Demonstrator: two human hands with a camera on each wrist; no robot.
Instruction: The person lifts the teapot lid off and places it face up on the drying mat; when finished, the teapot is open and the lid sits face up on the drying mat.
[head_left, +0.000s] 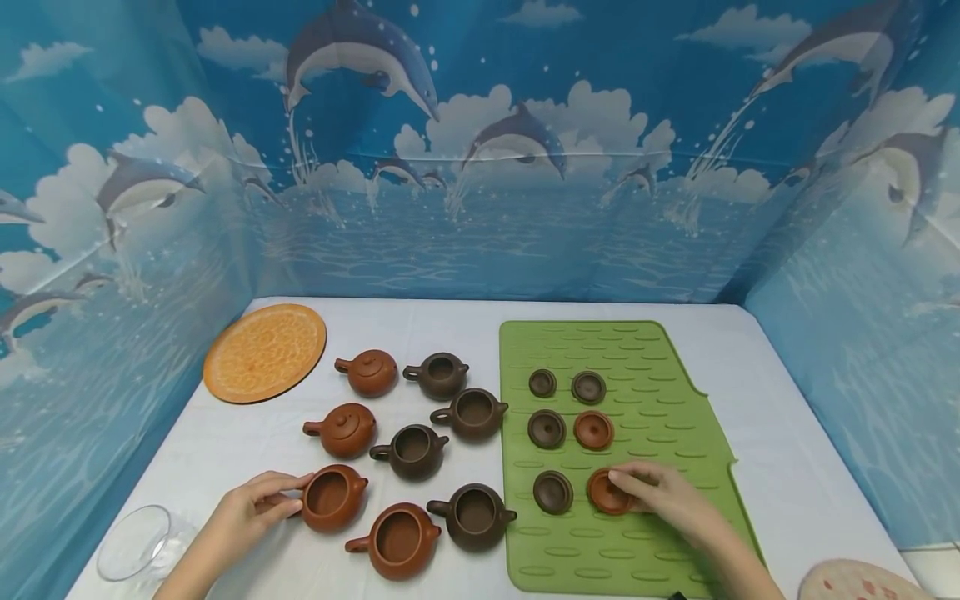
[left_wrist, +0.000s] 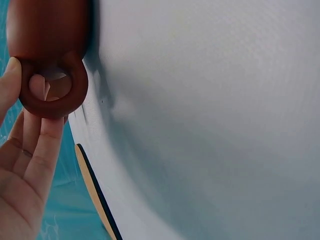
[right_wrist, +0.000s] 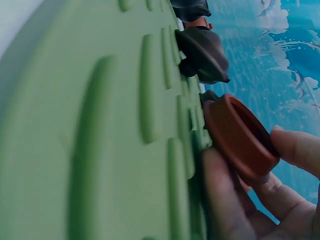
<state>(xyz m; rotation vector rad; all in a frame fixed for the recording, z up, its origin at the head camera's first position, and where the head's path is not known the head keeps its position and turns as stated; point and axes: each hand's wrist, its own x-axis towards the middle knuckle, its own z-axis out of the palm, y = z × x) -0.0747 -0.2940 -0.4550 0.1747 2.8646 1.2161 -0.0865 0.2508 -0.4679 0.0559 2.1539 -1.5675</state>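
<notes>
My left hand [head_left: 243,517] pinches the ring handle of a small lidless reddish-brown teapot [head_left: 330,498]; in the left wrist view the thumb lies against one side of the handle [left_wrist: 77,87]. On the green mat, my right hand [head_left: 667,500] holds a reddish-brown teapot lid [head_left: 602,493] between thumb and fingers. That lid [right_wrist: 235,135] looks tilted in the right wrist view, its hollow side showing. Another reddish-brown lid [head_left: 594,430] and several dark brown lids [head_left: 552,492] lie on the mat. Just right of the left hand's pot stands a second lidless reddish-brown teapot [head_left: 397,542].
Several lidless dark brown teapots [head_left: 475,517] stand left of the green mat [head_left: 637,550]. Two reddish-brown teapots [head_left: 372,372] farther back wear lids. An orange round mat [head_left: 265,354] lies at the back left. A clear glass container [head_left: 135,546] stands front left.
</notes>
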